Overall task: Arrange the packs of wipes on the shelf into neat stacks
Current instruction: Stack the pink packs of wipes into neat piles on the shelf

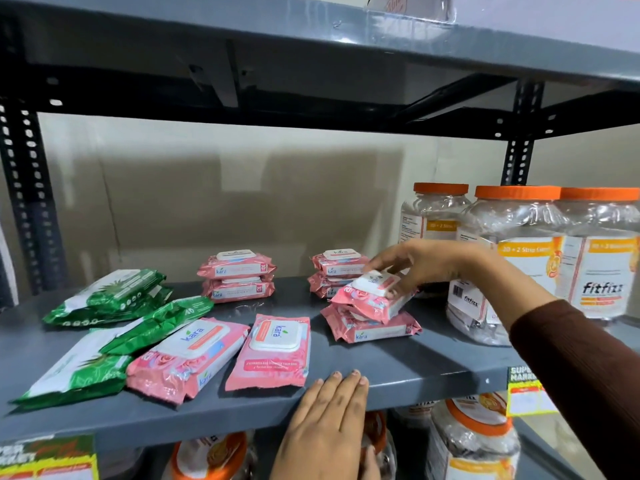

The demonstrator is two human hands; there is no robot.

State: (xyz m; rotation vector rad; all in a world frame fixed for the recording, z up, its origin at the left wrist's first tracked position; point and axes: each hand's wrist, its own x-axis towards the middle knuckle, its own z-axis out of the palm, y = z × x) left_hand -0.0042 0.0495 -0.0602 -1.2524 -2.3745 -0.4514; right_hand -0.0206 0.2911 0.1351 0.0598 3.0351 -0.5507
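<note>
A person tidied wipes on a grey metal shelf [433, 368]
Right hand [422, 265] fingers grasped a tilted pink plastic wipes pack [370, 299] atop another; left hand [329, 417] lay flat, fingers released, on the shelf edge

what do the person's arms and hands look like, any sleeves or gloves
No gloves: both hands are bare. The right hand comes out of a long, dark brown ribbed knit sleeve that ends at the wrist. The left hand shows no sleeve, rings or watch in view.

8 pink packs [272, 351], 4 green packs [121, 292], 3 jars [512, 244]
</note>
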